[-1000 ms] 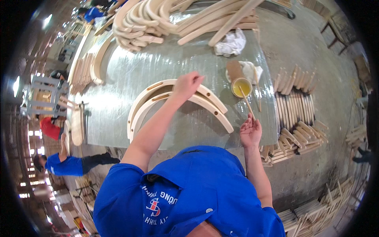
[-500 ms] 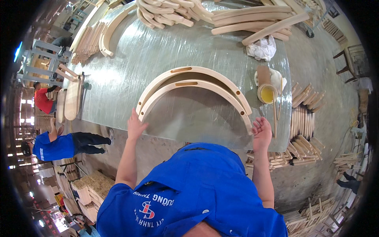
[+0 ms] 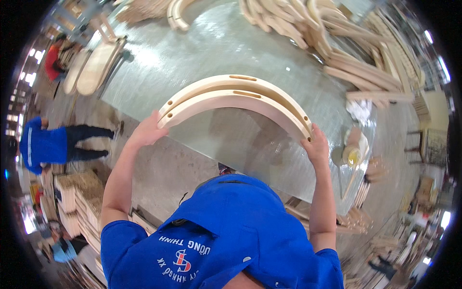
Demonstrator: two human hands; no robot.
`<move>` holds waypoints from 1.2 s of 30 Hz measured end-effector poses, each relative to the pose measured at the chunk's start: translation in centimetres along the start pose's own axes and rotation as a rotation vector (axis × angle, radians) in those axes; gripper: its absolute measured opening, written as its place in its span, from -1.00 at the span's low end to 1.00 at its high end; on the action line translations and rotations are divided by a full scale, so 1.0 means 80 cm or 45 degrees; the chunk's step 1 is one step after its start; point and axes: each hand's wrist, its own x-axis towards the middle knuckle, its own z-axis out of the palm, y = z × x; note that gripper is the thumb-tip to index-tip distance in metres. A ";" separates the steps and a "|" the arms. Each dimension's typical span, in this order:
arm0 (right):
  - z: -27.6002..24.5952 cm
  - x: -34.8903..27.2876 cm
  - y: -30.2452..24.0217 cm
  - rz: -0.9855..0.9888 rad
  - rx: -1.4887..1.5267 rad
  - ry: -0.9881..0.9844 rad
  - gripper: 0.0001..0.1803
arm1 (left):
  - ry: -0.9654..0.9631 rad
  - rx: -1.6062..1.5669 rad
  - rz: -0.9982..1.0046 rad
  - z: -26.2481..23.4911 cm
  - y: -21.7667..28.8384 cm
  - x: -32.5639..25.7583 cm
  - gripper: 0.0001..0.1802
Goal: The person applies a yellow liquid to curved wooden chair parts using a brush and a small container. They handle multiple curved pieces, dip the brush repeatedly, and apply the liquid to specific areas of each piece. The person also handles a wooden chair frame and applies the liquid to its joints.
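Two curved wooden rails (image 3: 221, 100), pale and arched, lie nested one inside the other before me, their bend pointing away. Each has a long slot near the top of its arc and round holes toward its ends. My left hand (image 3: 148, 131) is closed round the left ends of both. At the other side, my right hand (image 3: 316, 145) grips their right ends, with the thumb on the inner rail. The rails are over the near part of a table (image 3: 202, 149) covered in shiny film; whether they touch it I cannot tell.
Curved wooden pieces (image 3: 274, 21) are heaped at the table's far side, with straighter ones (image 3: 361, 72) at the right. A cup of yellow liquid (image 3: 352, 156) and a white cloth (image 3: 358, 111) are on the right. A person in blue (image 3: 45, 144) stands left; another in red (image 3: 54, 65) is beyond.
My right hand, apart from the rails before, has closed on their right ends. Both rails are drawn together at that end. The view has turned, shifting the table's edge and the heaps.
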 end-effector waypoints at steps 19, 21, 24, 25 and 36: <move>0.159 0.146 -0.315 -0.708 -0.155 -0.249 -0.37 | 0.387 -1.124 -0.687 0.045 -0.263 -0.110 -0.45; 0.160 0.187 -0.322 -0.863 -0.184 -0.101 -0.42 | 0.327 -1.450 -0.629 0.082 -0.256 -0.102 -0.31; 0.155 0.266 -0.350 -0.981 -0.172 0.166 -0.52 | 0.549 -1.661 -0.588 0.131 -0.192 -0.051 -0.39; 0.149 0.283 -0.368 -0.895 -0.068 0.149 -0.55 | 0.583 -1.703 -0.523 0.136 -0.171 -0.034 -0.39; 0.171 0.215 -0.232 -0.181 0.955 -0.359 -0.71 | -0.766 -2.624 -0.145 0.187 0.005 0.106 -0.59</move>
